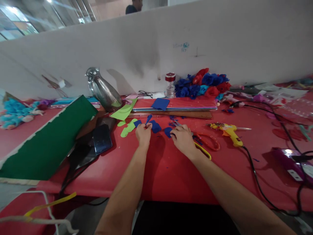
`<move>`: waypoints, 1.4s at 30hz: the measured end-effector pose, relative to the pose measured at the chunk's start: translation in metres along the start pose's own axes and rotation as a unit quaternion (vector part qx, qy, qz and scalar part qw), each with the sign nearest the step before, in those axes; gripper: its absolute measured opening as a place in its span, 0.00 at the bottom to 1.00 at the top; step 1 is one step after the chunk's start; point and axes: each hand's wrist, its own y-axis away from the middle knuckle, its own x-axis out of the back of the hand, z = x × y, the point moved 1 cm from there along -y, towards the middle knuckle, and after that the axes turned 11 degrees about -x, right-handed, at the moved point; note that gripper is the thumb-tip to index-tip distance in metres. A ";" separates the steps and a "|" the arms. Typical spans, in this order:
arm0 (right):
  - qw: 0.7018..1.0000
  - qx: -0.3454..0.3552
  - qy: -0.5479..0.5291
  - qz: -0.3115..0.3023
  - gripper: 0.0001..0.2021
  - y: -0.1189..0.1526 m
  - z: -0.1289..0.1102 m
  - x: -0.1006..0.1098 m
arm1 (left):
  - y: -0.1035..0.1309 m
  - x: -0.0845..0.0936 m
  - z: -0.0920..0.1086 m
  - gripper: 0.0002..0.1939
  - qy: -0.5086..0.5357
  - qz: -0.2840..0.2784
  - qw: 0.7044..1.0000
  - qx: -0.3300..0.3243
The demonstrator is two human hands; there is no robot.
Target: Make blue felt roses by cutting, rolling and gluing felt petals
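Small blue cutouts (156,126) lie on red table (168,173).

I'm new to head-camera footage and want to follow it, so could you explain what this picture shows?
There is no machine: the left hand and right hand are bare, seen by a camera worn on the head, looking forward and down. On the red table lie cut light-green pieces, scissors and a yellow glue gun, with a silver jug farther back. The left hand pinches a small blue piece. The right hand is at another blue piece; whether it grips it is hard to tell.
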 end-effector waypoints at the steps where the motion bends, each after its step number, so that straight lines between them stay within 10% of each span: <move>1: 1.000 0.001 0.001 0.000 0.10 0.000 0.000 0.000 | 0.000 0.001 0.001 0.05 -0.053 -0.021 0.998 -0.008; 8: 1.000 0.001 -0.002 0.001 0.10 0.001 -0.001 -0.001 | 0.007 0.005 0.015 0.04 -0.196 -0.119 0.973 -0.009; 15: 0.990 -0.012 -0.132 0.041 0.08 -0.003 0.000 -0.007 | 0.010 -0.004 0.009 0.04 -0.018 -0.064 0.997 -0.026; 22: 0.920 -0.113 -0.376 0.007 0.12 -0.010 0.001 -0.020 | 0.017 -0.007 0.022 0.02 0.199 -0.038 0.979 -0.014; 32: 0.819 -0.166 -0.543 -0.081 0.04 -0.013 -0.001 -0.015 | 0.023 -0.012 0.024 0.04 0.239 -0.092 0.966 -0.018; 42: 0.803 -0.192 -0.555 -0.096 0.03 -0.013 -0.005 -0.007 | 0.030 -0.015 0.032 0.11 0.272 -0.151 0.950 0.001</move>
